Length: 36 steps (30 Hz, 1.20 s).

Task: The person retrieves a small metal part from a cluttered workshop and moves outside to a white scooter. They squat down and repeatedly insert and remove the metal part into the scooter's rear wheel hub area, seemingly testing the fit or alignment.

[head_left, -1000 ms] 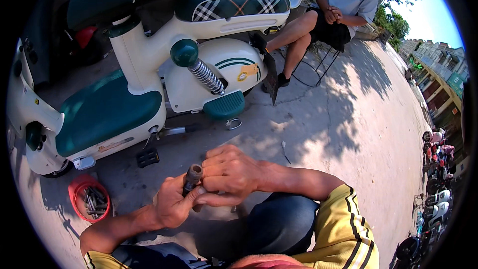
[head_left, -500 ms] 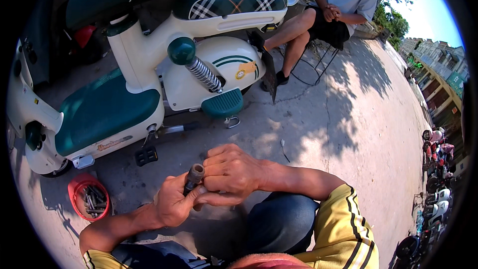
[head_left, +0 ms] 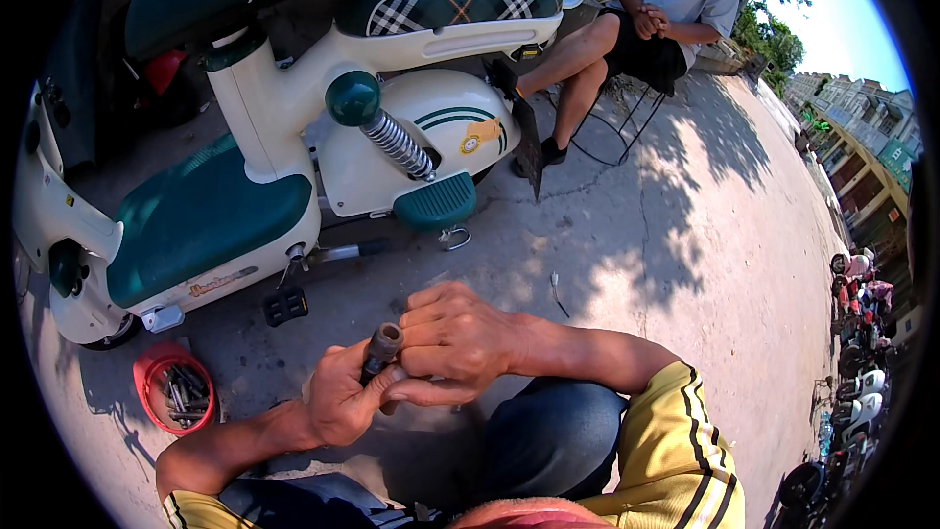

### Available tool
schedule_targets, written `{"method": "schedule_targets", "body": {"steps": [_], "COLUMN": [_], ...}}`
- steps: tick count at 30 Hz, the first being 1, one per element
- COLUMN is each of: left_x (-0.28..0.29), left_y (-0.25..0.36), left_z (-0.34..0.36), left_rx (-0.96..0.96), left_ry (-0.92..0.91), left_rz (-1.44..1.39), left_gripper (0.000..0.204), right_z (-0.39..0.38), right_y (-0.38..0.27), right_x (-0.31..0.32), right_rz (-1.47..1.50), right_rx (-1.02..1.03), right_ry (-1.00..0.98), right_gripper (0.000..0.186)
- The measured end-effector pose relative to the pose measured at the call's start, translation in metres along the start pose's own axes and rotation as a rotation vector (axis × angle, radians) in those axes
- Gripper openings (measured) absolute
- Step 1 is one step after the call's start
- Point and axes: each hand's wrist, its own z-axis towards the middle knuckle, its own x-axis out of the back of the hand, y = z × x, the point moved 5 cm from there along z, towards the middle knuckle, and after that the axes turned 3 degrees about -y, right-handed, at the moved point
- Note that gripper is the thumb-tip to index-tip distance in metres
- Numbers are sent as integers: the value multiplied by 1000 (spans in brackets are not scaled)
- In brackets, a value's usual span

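Note:
My left hand is closed round a dark, hollow metal tool, its open, rusty end pointing up. My right hand is curled against it from the right, thumb across the tool's lower part; its fingertips are partly hidden. Both hands are held above my bent legs. Beyond them stands a cream and green scooter with a plaid seat, a coil shock and a black pedal. Down to the left lies an upturned red hard hat holding several metal pieces.
A person sits on a wire stool at the back right, feet beside the scooter's rear. Shaded concrete ground stretches right toward several parked two-wheelers and buildings. A short cable lies ahead of my right hand.
My hands and the tool hold the same position. The scooter sits slightly higher and further left in the picture, a small shift of the view.

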Motion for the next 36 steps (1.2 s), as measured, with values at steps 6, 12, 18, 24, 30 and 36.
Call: {"method": "schedule_targets", "body": {"steps": [6, 12, 18, 24, 30, 36], "left_x": [0, 0, 2, -2, -7, 19], "left_y": [-2, -2, -2, 1, -3, -27], "left_z": [1, 1, -1, 3, 8, 4], "left_rx": [-15, -13, -26, -14, 8, 349], "left_ry": [-12, -11, -8, -8, 14, 88], "left_rz": [-11, -11, -14, -13, -12, -227], "left_gripper": [9, 10, 12, 11, 12, 23], "right_z": [-1, -3, 1, -4, -10, -7], "right_y": [1, 2, 1, 1, 4, 42], "right_x": [-1, -3, -2, 0, 6, -28], "right_rz": [7, 15, 6, 15, 28, 279], "right_rx": [6, 1, -6, -19, -22, -620], "right_ry": [18, 20, 7, -10, -8, -99], "right_gripper": [28, 28, 28, 26, 26, 32]}}
